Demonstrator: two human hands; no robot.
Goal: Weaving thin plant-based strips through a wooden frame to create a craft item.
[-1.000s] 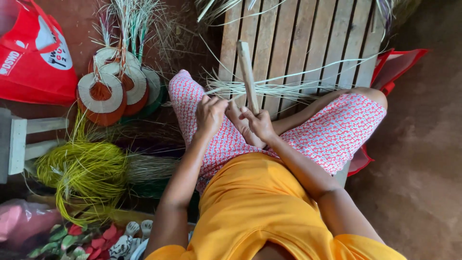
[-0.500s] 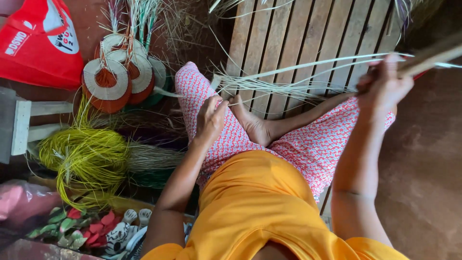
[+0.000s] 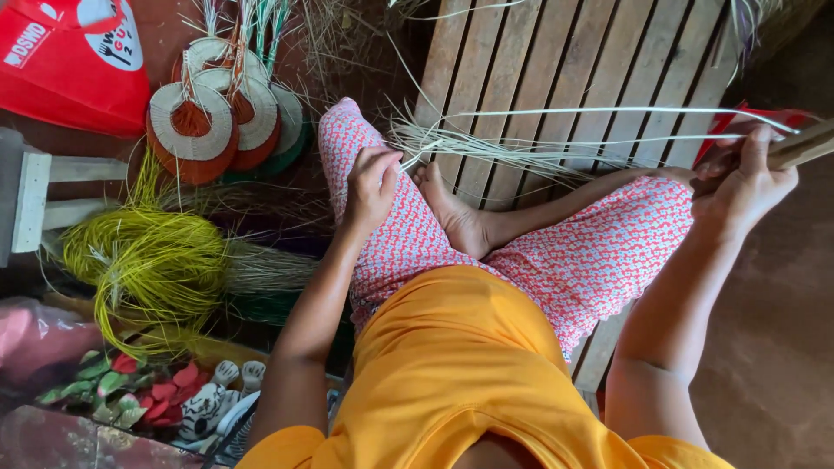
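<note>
- Head view, looking down on my lap: I sit cross-legged on a slatted wooden bench, in an orange top and red-and-white patterned trousers, one bare foot tucked in front of me.
- My left hand rests at my left knee, fingers pinched shut on the gathered end of a bundle of pale straw strands.
- The strands fan out from that pinch and run across the bench slats toward my right side, a few long ones stretched nearly straight.
- My right hand is held out wide past my right knee, closed around a flat wooden stick that points off the right edge; whether the far ends of the strands are caught in that grip too, I cannot tell.
- On the floor to my left lie a coil of yellow-green fibre, a stack of round woven pieces in red, white and green, and a red bag.
- Nearer my left elbow sit small colourful woven items.
</note>
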